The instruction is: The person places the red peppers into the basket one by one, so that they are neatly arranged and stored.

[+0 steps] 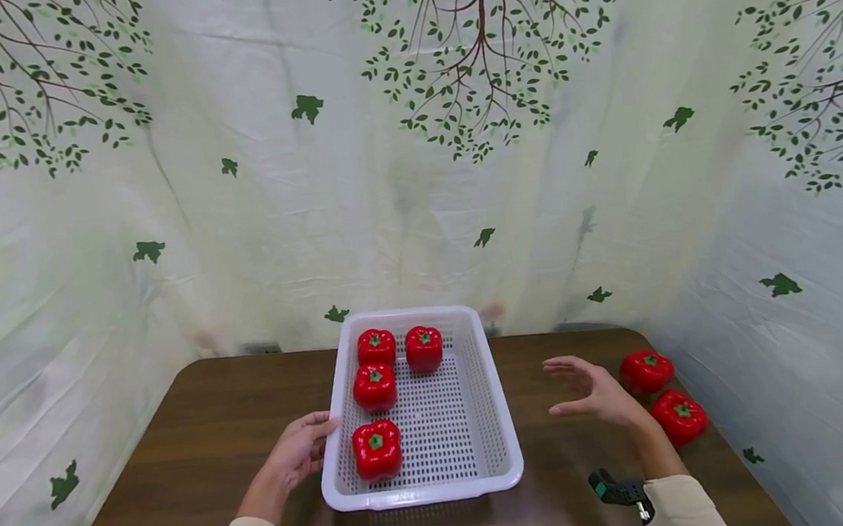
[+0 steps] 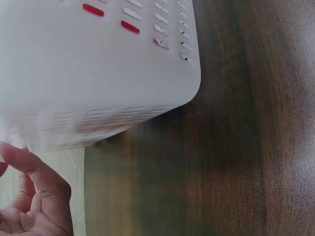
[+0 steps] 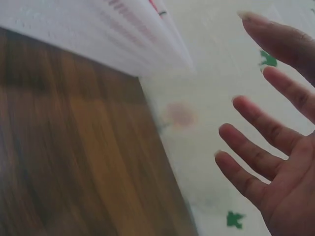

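Observation:
A white perforated plastic basket (image 1: 437, 437) stands at the middle of the table, with several red bell peppers in it. Three of them, such as this bell pepper (image 1: 375, 386), sit towards its far end, and another bell pepper (image 1: 378, 451) lies near its front left corner. My left hand (image 1: 302, 449) grips the basket's left rim between thumb and fingers; the left wrist view catches this hand (image 2: 37, 196) beside the basket wall (image 2: 98, 64). To the basket's right, my right hand (image 1: 591, 390) hovers over the table holding nothing, its fingers (image 3: 266, 123) spread apart.
Two more red bell peppers, a farther one (image 1: 647, 372) and a nearer one (image 1: 679, 417), lie by the right edge of the dark wooden table (image 1: 204, 449), just beyond my right hand. A pale curtain (image 1: 402, 214) printed with leaves and branches hangs behind the table and along its sides.

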